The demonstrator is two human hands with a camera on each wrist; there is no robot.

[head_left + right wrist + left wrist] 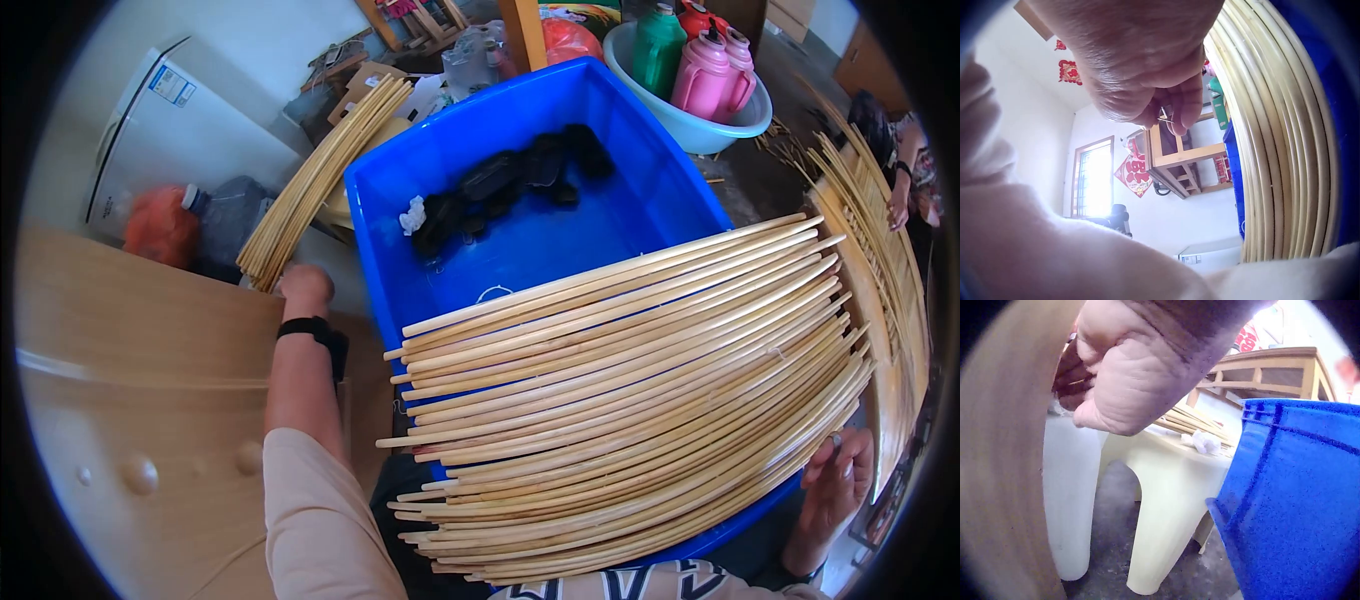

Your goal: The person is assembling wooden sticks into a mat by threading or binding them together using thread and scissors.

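Many pale, slightly bowed sticks (620,400) lie side by side across a blue tub (375,250). In the head view, the left hand (307,288) is by the lower end of a stick bundle (320,185); contact is unclear. Its fingers (1072,381) bend in the left wrist view, partly hidden behind the palm. Beside the right ends of the laid sticks, the right hand (838,480) has loosely curled fingers. Small shiny bits show near those fingers (1188,103) in the right wrist view, too small to identify.
Dark objects (490,180) sit inside the tub. A basin (700,130) with flasks is behind it. Wooden furniture (150,320) and a fridge (180,120) stand left; a pale stool (1166,487) is near the left hand. Another person's hand (898,208) is at right.
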